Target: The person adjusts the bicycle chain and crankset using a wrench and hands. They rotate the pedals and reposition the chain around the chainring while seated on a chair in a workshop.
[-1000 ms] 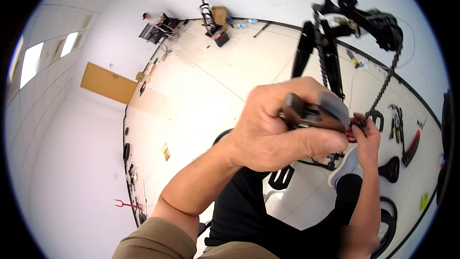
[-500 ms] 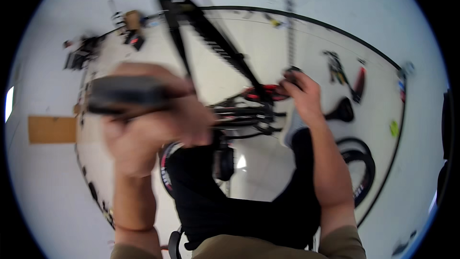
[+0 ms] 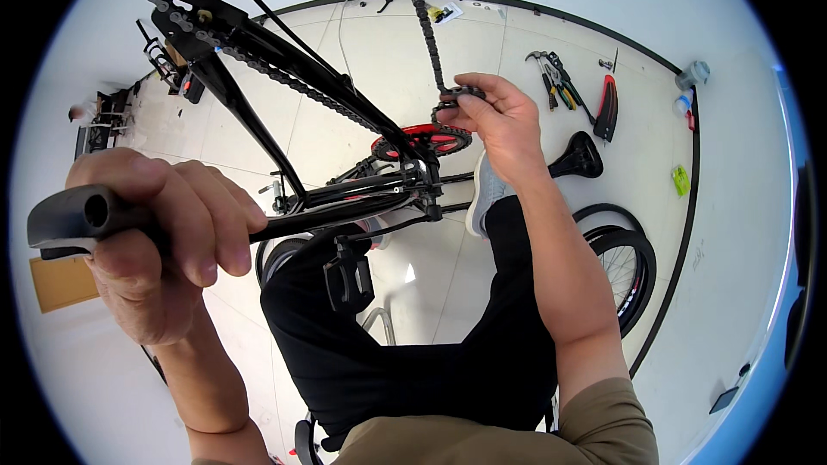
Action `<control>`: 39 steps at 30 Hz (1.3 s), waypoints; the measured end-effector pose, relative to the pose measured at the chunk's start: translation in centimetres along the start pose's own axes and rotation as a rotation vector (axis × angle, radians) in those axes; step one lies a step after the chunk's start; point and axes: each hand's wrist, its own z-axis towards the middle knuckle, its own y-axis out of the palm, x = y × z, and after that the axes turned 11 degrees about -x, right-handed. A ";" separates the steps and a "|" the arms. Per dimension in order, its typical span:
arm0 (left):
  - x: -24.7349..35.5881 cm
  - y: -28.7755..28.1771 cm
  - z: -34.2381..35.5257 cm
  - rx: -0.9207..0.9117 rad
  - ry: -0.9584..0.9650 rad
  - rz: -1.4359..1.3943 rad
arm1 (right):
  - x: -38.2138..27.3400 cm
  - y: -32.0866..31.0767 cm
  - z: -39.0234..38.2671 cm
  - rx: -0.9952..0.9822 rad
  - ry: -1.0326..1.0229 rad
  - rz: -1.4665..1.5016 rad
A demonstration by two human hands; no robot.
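At left, my left hand (image 3: 172, 224) is closed around a black object (image 3: 65, 220) with a round hole in its near end; the rest of it is partly hidden by my fingers. My right hand (image 3: 500, 125) pinches the bicycle chain (image 3: 426, 26), which hangs from above to a small dark toothed part at my fingertips. Just below that hand is a red-and-black chainring (image 3: 405, 143) on the black bicycle frame (image 3: 301, 73). More chain runs diagonally along the frame. A pedal (image 3: 345, 284) hangs between my legs.
Tools (image 3: 560, 77), a red-and-black blade-like part (image 3: 606, 108), a saddle (image 3: 579, 155) and wheels (image 3: 622, 275) lie at right on the tiled floor (image 3: 439, 293). At far left are a brown door (image 3: 60, 284) and piled gear (image 3: 103, 120) by the wall.
My view has turned. My left hand, with its object, has moved from the middle to the far left. My right hand now appears higher, still at the chain.
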 end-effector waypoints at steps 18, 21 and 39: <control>-0.1 -0.2 0.2 -0.056 0.019 -0.006 | 1.8 0.9 0.1 -0.142 0.100 -0.320; 0.1 0.2 0.1 0.019 -0.006 -0.011 | 2.2 0.3 0.0 -0.029 0.123 -0.388; 0.4 0.9 0.4 0.119 -0.030 -0.035 | 2.6 -0.5 -0.4 0.036 0.173 -0.388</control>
